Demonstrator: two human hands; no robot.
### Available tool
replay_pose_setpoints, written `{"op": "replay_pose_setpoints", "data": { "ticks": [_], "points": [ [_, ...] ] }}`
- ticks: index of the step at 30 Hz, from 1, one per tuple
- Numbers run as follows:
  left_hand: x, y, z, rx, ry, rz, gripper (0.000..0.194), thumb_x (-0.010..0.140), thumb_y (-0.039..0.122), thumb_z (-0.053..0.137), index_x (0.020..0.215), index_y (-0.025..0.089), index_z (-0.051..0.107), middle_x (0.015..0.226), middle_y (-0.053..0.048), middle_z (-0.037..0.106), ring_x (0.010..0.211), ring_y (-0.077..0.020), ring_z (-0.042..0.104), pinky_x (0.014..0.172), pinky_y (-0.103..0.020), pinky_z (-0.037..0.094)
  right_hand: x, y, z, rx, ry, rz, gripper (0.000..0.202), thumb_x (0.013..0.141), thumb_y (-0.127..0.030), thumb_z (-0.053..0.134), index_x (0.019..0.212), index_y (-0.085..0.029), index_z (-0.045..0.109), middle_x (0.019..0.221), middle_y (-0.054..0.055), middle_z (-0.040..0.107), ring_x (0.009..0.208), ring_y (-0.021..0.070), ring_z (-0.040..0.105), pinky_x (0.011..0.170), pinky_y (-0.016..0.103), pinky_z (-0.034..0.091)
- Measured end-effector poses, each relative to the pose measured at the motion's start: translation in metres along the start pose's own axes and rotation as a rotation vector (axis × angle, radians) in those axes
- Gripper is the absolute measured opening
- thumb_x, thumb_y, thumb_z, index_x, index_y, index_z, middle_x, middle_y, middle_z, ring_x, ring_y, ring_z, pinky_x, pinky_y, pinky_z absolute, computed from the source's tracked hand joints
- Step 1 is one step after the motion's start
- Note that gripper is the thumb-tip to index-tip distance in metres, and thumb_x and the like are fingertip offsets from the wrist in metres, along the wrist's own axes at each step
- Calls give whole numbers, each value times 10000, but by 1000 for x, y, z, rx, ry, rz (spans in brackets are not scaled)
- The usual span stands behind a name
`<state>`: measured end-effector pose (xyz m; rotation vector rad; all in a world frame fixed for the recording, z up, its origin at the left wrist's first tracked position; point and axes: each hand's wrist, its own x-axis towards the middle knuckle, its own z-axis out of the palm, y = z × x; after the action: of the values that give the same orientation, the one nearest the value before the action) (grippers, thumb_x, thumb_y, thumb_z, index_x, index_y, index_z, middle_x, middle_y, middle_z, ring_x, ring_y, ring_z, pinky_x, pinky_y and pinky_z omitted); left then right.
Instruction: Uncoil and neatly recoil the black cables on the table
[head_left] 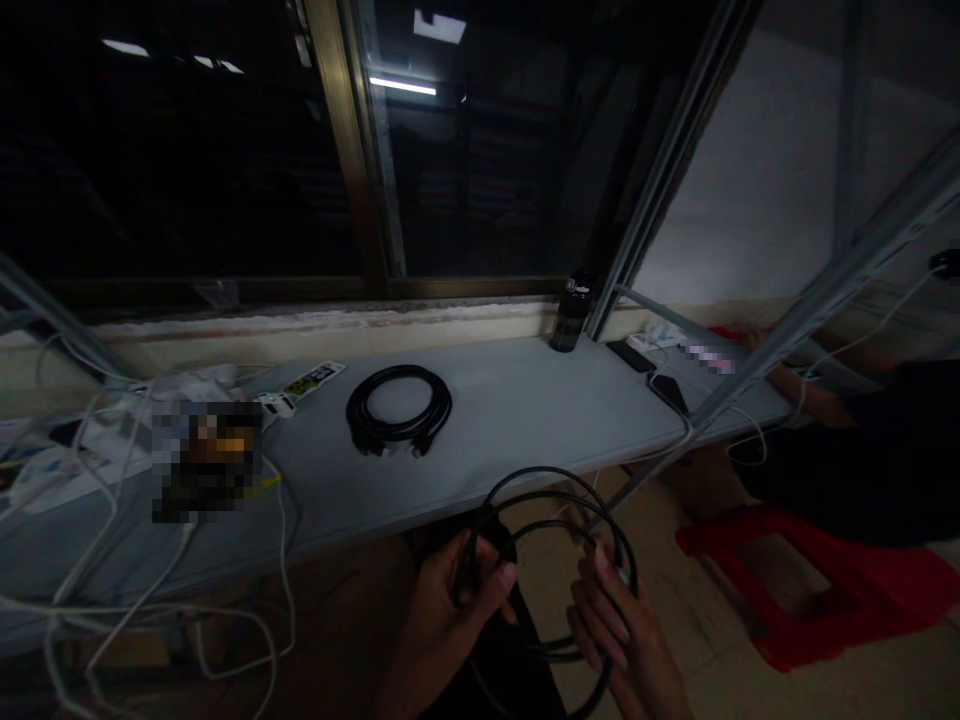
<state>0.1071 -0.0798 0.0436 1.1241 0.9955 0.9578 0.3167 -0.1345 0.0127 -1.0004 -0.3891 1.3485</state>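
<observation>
Loose loops of a black cable hang between my two hands, just in front of the table's edge. My left hand is closed round the left side of the loops, thumb against the fingers. The right side of them is gripped by my right hand, its fingers curled. A second black cable lies coiled on the grey table, its two plug ends towards me.
A dark bottle stands by the window. White cables tangle at the left, by a blurred-out object. Metal posts rise at the right, where a person in dark clothes sits near a red stool.
</observation>
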Motion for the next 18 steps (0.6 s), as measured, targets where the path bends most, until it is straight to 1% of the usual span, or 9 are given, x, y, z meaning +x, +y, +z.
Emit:
{"op": "replay_pose_setpoints", "data": {
  "ticks": [1, 3, 4, 6, 9, 12, 15, 17, 18],
  "points": [
    [1, 2, 1, 6, 12, 11, 562, 895, 681, 910, 1046, 166, 740, 831, -63, 748, 703, -198, 770, 729, -265, 613, 0, 0, 0, 8, 13, 12, 623, 863, -633, 1020, 923, -233, 546, 601, -114, 298, 470, 66, 178, 438, 209, 280],
    [3, 2, 8, -71, 56, 22, 607, 915, 689, 891, 1198, 175, 738, 860, -51, 755, 644, -183, 746, 683, -270, 616, -2, 1, 1, 33, 13, 10, 618, 852, -671, 1014, 954, -239, 585, 611, -95, 370, 471, 82, 251, 450, 222, 314],
    [4, 0, 14, -143, 91, 15, 661, 926, 703, 875, 1306, 184, 720, 823, -30, 736, 578, -168, 704, 625, -267, 603, -3, 1, 2, 48, 5, 3, 614, 846, -686, 1012, 978, -242, 610, 615, -88, 400, 480, 93, 295, 468, 230, 349],
    [8, -4, 26, -319, 196, -21, 773, 936, 758, 833, 1436, 188, 684, 712, 19, 655, 464, -129, 582, 500, -235, 528, -5, 1, 9, 77, -26, 4, 604, 843, -700, 1009, 1011, -244, 650, 608, -83, 412, 501, 108, 345, 523, 249, 421],
    [15, -8, 41, -545, 360, -58, 911, 904, 824, 823, 1530, 183, 658, 650, 57, 560, 429, -88, 464, 423, -182, 413, -7, 2, 20, 133, -85, 18, 552, 884, -665, 994, 1010, -232, 677, 591, -98, 349, 499, 95, 297, 584, 264, 466],
    [18, -4, 49, -635, 467, -41, 948, 837, 800, 904, 1516, 177, 681, 737, 45, 592, 456, -58, 429, 410, -162, 377, -8, 7, 26, 216, -108, 8, 502, 928, -601, 983, 1010, -211, 677, 619, -101, 326, 515, 76, 281, 594, 246, 470],
    [15, -3, 54, -650, 522, -15, 951, 823, 789, 925, 1515, 181, 691, 753, 49, 568, 470, -53, 410, 396, -152, 351, -8, 12, 23, 278, -90, 13, 469, 950, -550, 980, 1035, -213, 665, 632, -103, 339, 498, 69, 269, 523, 220, 428],
    [12, -10, 56, -630, 495, -32, 942, 857, 791, 898, 1561, 206, 672, 743, 43, 575, 483, -69, 444, 406, -156, 364, -7, 11, 19, 289, -50, 18, 473, 942, -548, 989, 1050, -227, 659, 614, -115, 345, 450, 60, 204, 426, 204, 334],
    [10, -15, 56, -606, 467, -44, 925, 880, 790, 879, 1575, 216, 670, 771, 21, 619, 506, -82, 490, 430, -165, 403, -6, 8, 16, 288, -29, 29, 483, 935, -558, 993, 1046, -233, 654, 603, -120, 347, 429, 57, 169, 384, 201, 275]
  ]
}}
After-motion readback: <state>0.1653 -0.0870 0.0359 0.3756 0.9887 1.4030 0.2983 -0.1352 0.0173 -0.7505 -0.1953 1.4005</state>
